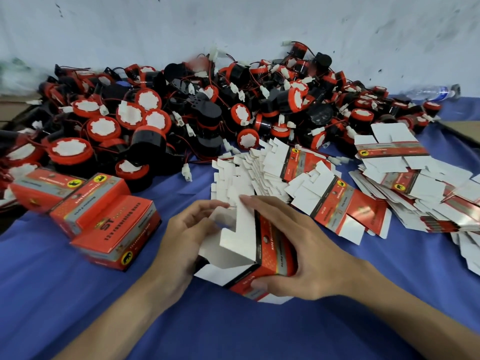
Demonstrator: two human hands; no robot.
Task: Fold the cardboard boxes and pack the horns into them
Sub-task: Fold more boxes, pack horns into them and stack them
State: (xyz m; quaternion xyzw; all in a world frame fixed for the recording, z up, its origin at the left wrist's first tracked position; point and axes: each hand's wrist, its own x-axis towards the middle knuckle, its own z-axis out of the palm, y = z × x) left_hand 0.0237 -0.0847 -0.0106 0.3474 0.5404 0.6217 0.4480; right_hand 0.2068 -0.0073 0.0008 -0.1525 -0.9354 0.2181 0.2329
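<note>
Honestly, my right hand (293,255) clamped the half-formed box (249,258), left hand (187,242) pinched its flap (220,219) (thin card); squeezing harder risked creasing it.

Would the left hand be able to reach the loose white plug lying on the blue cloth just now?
Probably not yet: the left hand is busy holding the half-folded box. The plug itself lies uncovered, with bare cloth between.

I am reaching both bare forearms in from the tabletop's near edge. My left hand (181,237) is curling its fingers and pinching a flap of the half-folded box (249,253); my right hand (298,253) is gripping its side, thumb underneath.
</note>
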